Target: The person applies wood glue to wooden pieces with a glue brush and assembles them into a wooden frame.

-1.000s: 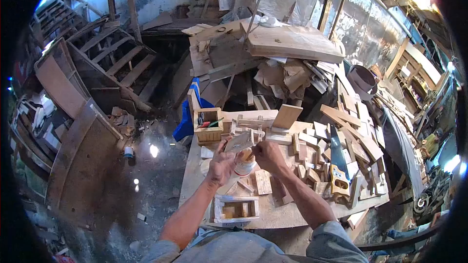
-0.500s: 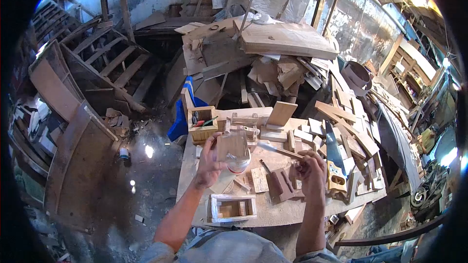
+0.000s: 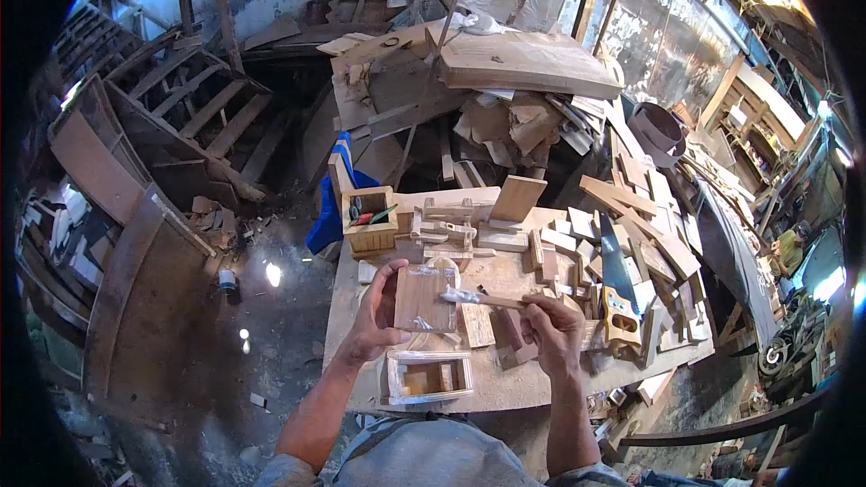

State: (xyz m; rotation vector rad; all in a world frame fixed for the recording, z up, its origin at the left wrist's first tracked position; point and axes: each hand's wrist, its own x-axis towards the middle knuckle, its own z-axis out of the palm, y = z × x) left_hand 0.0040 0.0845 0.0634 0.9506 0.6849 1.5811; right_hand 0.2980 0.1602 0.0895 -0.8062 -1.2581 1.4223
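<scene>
My left hand (image 3: 372,317) grips the left edge of a small square wooden board (image 3: 417,296), holding it up over the bench. White smears show along the board's edges. In my right hand (image 3: 555,332) is a brush (image 3: 498,300) with a wooden handle; its white-coated tip touches the board's right side. Below the board, a small open wooden box frame (image 3: 429,396) lies on the bench, with white along its rim. A tub behind the board is mostly hidden.
The wooden workbench (image 3: 505,390) carries a handsaw (image 3: 617,261), many wood offcuts (image 3: 663,257) on the right, and a wooden holder (image 3: 372,239) with tools at the back left. Stacked boards (image 3: 532,63) rise behind it. A wooden staircase (image 3: 212,108) stands at left.
The brush has moved left and down, and its tip now meets the board. The board has lowered slightly and turned its face more toward me, covering most of the tub.
</scene>
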